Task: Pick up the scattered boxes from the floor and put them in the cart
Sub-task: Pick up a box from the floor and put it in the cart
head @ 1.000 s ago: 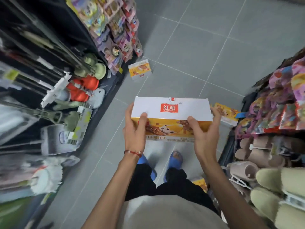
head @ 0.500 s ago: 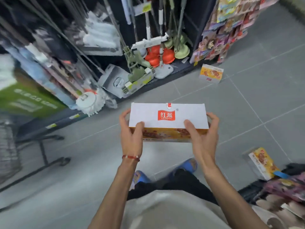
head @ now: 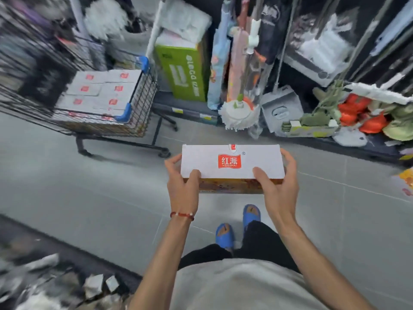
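Observation:
I hold a white-topped box [head: 232, 162] with a red logo and orange sides level in front of me, above the grey floor. My left hand [head: 182, 186] grips its left end, thumb on the top. My right hand [head: 279, 186] grips the right end the same way. A black wire cart [head: 143, 101] with blue corner guards stands at the upper left, ahead and left of the box. Several like boxes [head: 100, 90] lie flat inside it, filling much of the basket. An orange edge at the far right [head: 407, 177] may be another box on the floor.
Shelving along the back holds mops [head: 240, 113], a green carton [head: 185, 72], a dustpan [head: 281, 110] and orange and green plungers [head: 371, 117]. A dark shelf base with blurred goods runs along the lower left [head: 44, 285]. My blue slippers [head: 225, 237] stand on open grey tiles.
The view has swung left with the box held in both hands. The cart with its boxes has come into view at upper left. The loose boxes on the floor have slid out to the right.

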